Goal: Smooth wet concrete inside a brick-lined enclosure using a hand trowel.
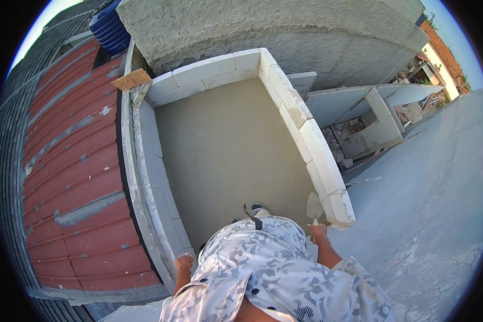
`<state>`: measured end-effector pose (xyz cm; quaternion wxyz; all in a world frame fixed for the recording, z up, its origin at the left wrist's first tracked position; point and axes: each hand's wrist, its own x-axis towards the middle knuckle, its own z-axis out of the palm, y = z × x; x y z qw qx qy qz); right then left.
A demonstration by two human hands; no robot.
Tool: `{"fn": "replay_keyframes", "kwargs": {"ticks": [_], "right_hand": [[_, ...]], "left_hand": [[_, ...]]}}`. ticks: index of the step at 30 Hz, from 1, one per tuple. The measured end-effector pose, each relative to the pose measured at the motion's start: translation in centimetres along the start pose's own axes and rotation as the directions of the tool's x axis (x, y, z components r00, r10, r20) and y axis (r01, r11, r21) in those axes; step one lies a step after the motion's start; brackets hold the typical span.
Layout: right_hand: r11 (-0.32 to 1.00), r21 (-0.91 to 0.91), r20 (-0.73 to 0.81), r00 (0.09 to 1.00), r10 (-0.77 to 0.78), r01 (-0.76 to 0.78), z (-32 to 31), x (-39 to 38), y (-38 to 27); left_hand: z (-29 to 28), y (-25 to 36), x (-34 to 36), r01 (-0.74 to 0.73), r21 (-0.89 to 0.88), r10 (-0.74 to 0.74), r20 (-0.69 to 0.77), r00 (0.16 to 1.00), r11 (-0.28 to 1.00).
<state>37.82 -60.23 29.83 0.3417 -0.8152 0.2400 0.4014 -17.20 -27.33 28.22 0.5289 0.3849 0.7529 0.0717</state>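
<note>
A pointed trowel [314, 205] is in my right hand [319, 234], its flat blade pointing away from me beside the near end of the right block wall [321, 153]. My fingers wrap round its handle. My left hand [184, 262] hangs at my left side, close to the left block wall [154, 161]; its fingers look curled in and I see nothing held in them. Ahead of me lies a smooth grey-brown cement floor [233, 145], walled by low white blocks on the left, far and right sides. One of my shoes [257, 207] shows on it.
Left of the walls slopes a red metal roof [86, 193]. A small brown board [131, 80] lies on the far-left corner, near a blue tank [109, 28]. Behind rises a rough plastered wall [273, 37]. To the right are a grey slab [413, 214] and a lower opening with rubble [350, 131].
</note>
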Motion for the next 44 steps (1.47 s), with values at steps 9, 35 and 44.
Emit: {"fn": "replay_keyframes", "kwargs": {"ticks": [9,35,44], "right_hand": [[1.0,0.019,0.004,1.0,-0.021,0.021,0.4,0.0,-0.3],[0.874,0.485,-0.115,0.992,0.057,0.006,-4.8,1.6,-0.5],[0.799,0.6,-0.124,0.982,0.142,-0.04,-7.6,3.7,-0.8]], "left_hand": [[-0.4,1.6,1.1,-0.167,0.336,0.12,0.157,0.98,0.927],[2.4,10.8,2.9,-0.461,0.327,0.362,0.321,0.875,0.825],[1.1,4.7,8.0,-0.321,0.759,0.405,0.083,0.91,0.567]]}}
